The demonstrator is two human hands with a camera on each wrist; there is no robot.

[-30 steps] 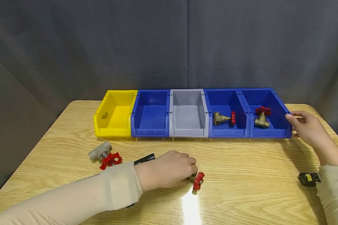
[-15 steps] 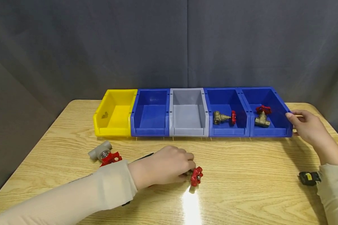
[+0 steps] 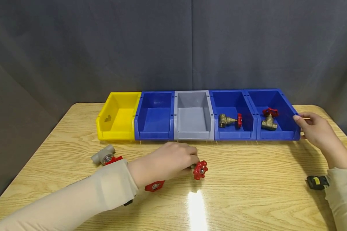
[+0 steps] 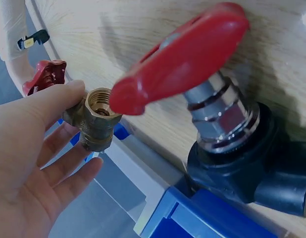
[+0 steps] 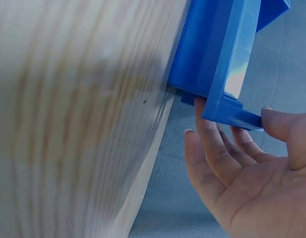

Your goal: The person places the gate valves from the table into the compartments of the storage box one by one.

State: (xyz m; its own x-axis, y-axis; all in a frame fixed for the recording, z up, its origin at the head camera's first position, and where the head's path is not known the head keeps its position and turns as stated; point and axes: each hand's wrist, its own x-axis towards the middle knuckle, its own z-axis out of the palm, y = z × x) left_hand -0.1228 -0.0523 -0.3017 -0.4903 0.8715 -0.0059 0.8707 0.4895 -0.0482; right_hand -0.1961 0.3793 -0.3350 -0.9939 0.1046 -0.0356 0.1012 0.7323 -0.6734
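Both hands are busy. Reading the clock around the left hand, as the person sees it, I find that hand pinching a brass valve between thumb and fingers, the remaining fingers loosely spread. The valve's red wheel pokes out at three o'clock; whether the valve touches the worktop, I cannot tell.

Well apart, between two and three o'clock, the right hand grips the outer side of the blue end bin, thumb at the rim and fingertips tucked underneath. A black fitting sits at that arm's cuff, toward three.

Near the left wrist, at seven o'clock, stands a black valve, mostly covered by the arm from above. At nine lies a grey valve, its red handle partly behind the sleeve.

Five bins run side by side: yellow bin at ten, blue bin at eleven, grey bin at one, then a fourth bin and the end bin around two. Each of these last two holds one brass valve with a red wheel.
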